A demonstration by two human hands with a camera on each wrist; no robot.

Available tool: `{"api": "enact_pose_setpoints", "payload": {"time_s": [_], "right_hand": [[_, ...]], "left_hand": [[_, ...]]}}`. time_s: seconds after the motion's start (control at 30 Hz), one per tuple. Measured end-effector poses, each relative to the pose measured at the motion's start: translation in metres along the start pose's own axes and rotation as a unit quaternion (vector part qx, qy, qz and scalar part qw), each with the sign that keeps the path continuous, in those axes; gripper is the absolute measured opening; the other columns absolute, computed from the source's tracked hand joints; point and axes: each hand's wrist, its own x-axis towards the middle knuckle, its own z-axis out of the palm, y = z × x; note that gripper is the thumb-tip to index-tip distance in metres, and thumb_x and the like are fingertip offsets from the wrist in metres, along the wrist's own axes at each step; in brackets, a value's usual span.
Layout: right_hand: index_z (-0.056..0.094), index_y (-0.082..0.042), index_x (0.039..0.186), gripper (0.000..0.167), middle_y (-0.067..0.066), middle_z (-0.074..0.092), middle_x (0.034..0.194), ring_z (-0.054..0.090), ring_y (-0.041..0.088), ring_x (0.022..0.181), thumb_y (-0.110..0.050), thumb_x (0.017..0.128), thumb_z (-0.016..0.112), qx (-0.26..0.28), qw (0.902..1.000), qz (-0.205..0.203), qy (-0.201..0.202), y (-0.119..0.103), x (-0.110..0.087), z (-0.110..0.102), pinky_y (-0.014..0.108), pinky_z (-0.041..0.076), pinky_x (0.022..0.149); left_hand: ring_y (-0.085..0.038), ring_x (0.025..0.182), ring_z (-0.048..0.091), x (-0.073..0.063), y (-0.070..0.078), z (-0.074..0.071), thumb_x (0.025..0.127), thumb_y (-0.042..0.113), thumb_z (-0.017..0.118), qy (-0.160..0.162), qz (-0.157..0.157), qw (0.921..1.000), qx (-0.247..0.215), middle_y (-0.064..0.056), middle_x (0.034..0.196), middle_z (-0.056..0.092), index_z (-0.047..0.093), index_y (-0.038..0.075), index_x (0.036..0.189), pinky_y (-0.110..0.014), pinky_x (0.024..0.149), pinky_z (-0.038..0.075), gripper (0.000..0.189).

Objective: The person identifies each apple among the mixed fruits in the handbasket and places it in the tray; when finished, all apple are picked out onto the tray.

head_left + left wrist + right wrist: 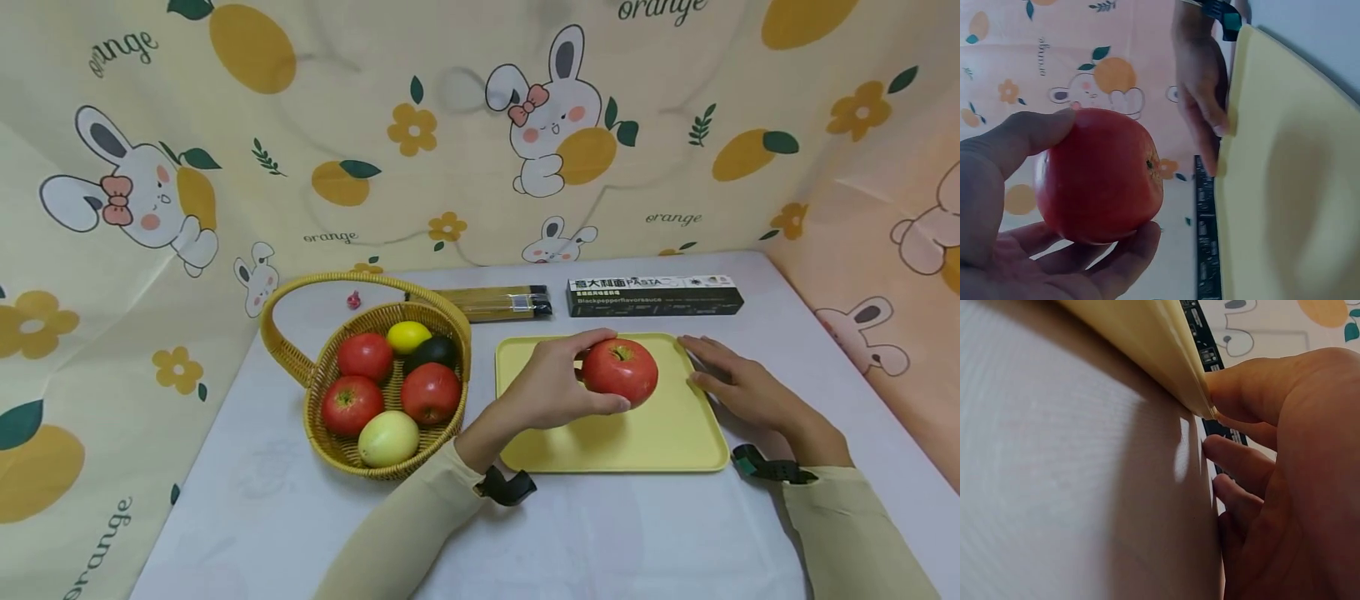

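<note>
In the head view my left hand (549, 385) holds a red apple (628, 377) above the yellow tray (630, 448), thumb on one side and fingers on the other. The left wrist view shows the apple (1100, 175) gripped with its stem end turned right. My right hand (753, 398) rests at the tray's right edge, its thumb and fingertips touching the rim. In the right wrist view the thumb (1247, 384) meets the rim of the tray (1166, 356), and the other fingers lie loosely bent beside it.
Left of the tray stands a wicker basket (311, 425) with a tall handle, holding several red apples, a lemon (408, 337), a dark green fruit (432, 354) and a pale round fruit (388, 439). Behind lie a pasta pack (495, 303), a pasta box (655, 297) and a small pink item (354, 300).
</note>
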Motion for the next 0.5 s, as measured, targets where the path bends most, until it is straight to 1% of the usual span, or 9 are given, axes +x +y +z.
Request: {"api": "enact_pose_setpoints", "payload": {"time_s": [0.23, 0.37, 0.5], "right_hand": [[0.023, -0.023, 0.176, 0.078, 0.028, 0.021, 0.179, 0.007, 0.059, 0.164, -0.047, 0.112, 0.060, -0.002, 1.0000, 0.005, -0.007, 0.001, -0.001, 0.000, 0.090, 0.023, 0.115], [0.023, -0.021, 0.176, 0.077, 0.028, 0.021, 0.179, 0.009, 0.060, 0.164, -0.045, 0.112, 0.060, -0.004, 1.0000, -0.002, -0.007, 0.001, -0.002, -0.001, 0.091, 0.023, 0.114], [0.025, -0.020, 0.176, 0.076, 0.028, 0.022, 0.179, 0.011, 0.061, 0.163, -0.044, 0.112, 0.060, -0.004, 0.9999, -0.009, -0.002, 0.001, -0.002, -0.001, 0.091, 0.024, 0.114]], "left_hand": [[-0.007, 0.109, 0.064, 0.032, -0.010, 0.024, 0.084, 0.027, 0.097, -0.005, -0.017, 0.9997, 0.018, -0.001, 0.139, 0.070, 0.060, 0.017, 0.155, -0.015, 0.083, 0.058, 0.082], [-0.006, 0.112, 0.063, 0.049, -0.014, 0.036, 0.083, 0.027, 0.098, -0.011, -0.025, 0.9991, 0.033, 0.001, 0.139, 0.070, 0.060, 0.018, 0.154, -0.015, 0.085, 0.057, 0.081], [-0.009, 0.117, 0.064, 0.065, -0.018, 0.046, 0.082, 0.024, 0.098, -0.006, -0.032, 0.9987, 0.039, 0.001, 0.140, 0.070, 0.061, 0.019, 0.153, -0.018, 0.090, 0.057, 0.081]]}}
